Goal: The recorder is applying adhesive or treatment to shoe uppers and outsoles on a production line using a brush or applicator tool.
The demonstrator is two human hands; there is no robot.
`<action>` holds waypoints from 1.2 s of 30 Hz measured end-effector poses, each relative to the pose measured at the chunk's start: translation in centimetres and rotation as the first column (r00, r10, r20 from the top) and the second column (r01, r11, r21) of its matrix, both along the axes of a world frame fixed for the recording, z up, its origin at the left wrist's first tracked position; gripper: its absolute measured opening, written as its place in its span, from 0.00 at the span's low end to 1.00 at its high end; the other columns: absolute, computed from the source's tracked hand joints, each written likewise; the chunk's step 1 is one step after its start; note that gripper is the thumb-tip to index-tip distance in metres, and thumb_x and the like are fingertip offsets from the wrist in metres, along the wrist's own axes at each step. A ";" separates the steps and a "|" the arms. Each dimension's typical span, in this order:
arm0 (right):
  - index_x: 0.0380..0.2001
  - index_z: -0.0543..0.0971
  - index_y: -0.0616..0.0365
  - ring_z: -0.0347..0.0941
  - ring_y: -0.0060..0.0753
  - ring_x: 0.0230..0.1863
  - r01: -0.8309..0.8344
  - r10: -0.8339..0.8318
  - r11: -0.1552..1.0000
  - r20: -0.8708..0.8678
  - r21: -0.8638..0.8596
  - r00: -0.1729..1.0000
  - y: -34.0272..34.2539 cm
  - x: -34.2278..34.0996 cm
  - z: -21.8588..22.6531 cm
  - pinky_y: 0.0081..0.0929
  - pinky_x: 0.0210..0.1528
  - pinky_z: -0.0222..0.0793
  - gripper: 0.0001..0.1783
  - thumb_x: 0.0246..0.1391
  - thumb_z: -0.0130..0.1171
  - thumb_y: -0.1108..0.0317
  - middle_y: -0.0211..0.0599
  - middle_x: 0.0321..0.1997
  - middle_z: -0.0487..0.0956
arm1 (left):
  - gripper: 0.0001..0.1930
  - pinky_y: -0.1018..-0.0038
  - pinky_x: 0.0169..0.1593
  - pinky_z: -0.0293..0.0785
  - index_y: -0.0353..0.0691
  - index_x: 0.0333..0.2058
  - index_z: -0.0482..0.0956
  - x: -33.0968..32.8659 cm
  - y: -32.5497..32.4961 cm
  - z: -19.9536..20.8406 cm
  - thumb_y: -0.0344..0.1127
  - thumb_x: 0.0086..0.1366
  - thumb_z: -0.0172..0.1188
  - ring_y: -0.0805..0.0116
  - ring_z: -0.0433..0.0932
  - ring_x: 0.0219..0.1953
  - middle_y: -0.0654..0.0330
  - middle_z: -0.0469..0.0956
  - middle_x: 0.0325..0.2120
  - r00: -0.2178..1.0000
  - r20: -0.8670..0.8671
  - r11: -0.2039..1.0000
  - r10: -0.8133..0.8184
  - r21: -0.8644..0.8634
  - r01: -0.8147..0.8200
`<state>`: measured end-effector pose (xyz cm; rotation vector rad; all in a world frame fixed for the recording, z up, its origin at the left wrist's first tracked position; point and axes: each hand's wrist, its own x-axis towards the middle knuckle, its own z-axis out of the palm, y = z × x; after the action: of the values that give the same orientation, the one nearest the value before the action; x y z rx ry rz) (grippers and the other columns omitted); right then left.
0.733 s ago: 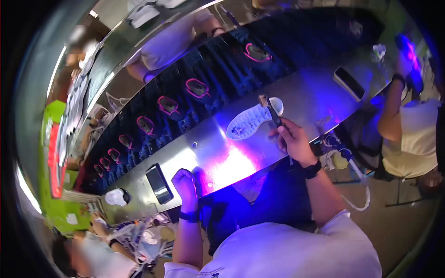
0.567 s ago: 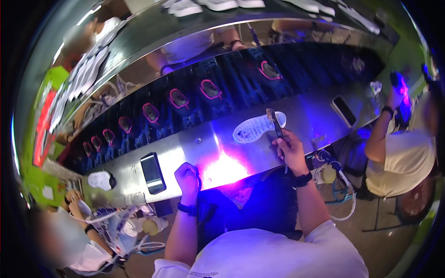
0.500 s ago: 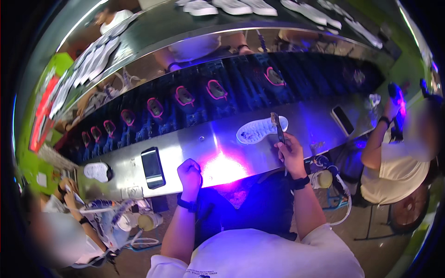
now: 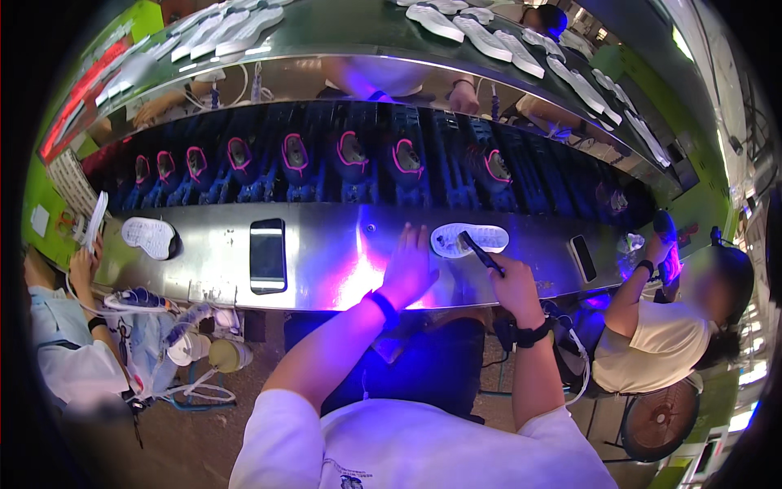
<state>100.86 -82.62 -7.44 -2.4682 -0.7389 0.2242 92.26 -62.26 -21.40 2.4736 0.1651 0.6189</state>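
Observation:
A white shoe sole (image 4: 491, 236) lies flat on the metal bench, its inner side facing up. My right hand (image 4: 516, 287) is closed around the dark handle of a brush (image 4: 484, 255), whose bristle end is over the middle of the sole. Just left of the sole, my left hand (image 4: 410, 269) is stretched out with straight fingers, holding nothing. Its fingertips reach close to the sole's left end; whether they touch it I cannot tell.
Dark shoes with pink edging (image 4: 293, 152) stand in a row on the conveyor behind the metal bench (image 4: 326, 244). Phones (image 4: 268, 257) (image 4: 582, 258) and another sole (image 4: 148, 238) lie on the bench. White soles (image 4: 513, 53) line the upper shelf. People sit at both sides.
My left hand has opened from a fist and moved right and up toward the sole. The brush has tilted and shifted from the sole's right end to its middle.

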 end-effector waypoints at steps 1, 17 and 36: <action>0.47 0.84 0.56 0.81 0.58 0.35 -0.008 0.012 0.998 0.079 -0.056 0.997 0.1 0.3 0.2 0.44 0.40 0.76 0.18 0.53 0.62 0.69 0.58 0.33 0.82 | 0.40 0.52 0.71 0.56 0.32 0.64 0.66 1.0 0.2 0.2 0.45 0.56 0.70 0.42 0.58 0.71 0.40 0.65 0.63 0.998 -0.002 0.998 0.062 -0.033 -0.062; 0.47 0.83 0.58 0.80 0.62 0.42 -0.052 0.063 0.957 0.028 -0.284 0.998 2.0 1.8 -1.8 0.50 0.47 0.76 0.17 0.53 0.60 0.69 0.59 0.37 0.82 | 0.35 0.51 0.75 0.46 0.41 0.62 0.72 2.8 1.2 0.6 0.54 0.60 0.66 0.50 0.54 0.74 0.52 0.65 0.68 0.983 -0.184 0.999 -0.027 -0.042 0.019; 0.52 0.81 0.67 0.77 0.28 0.47 0.028 0.031 0.745 -0.078 0.666 0.996 -1.3 -6.3 0.9 0.22 0.49 0.71 0.26 0.47 0.66 0.90 0.41 0.47 0.82 | 0.37 0.49 0.75 0.44 0.40 0.62 0.71 2.6 1.4 0.7 0.51 0.58 0.69 0.49 0.54 0.74 0.50 0.65 0.67 0.979 -0.189 0.997 -0.078 -0.018 0.076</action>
<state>94.53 -83.91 -6.57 -1.7542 -0.6398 0.0431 94.82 -60.89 -20.71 2.5132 0.1445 0.3482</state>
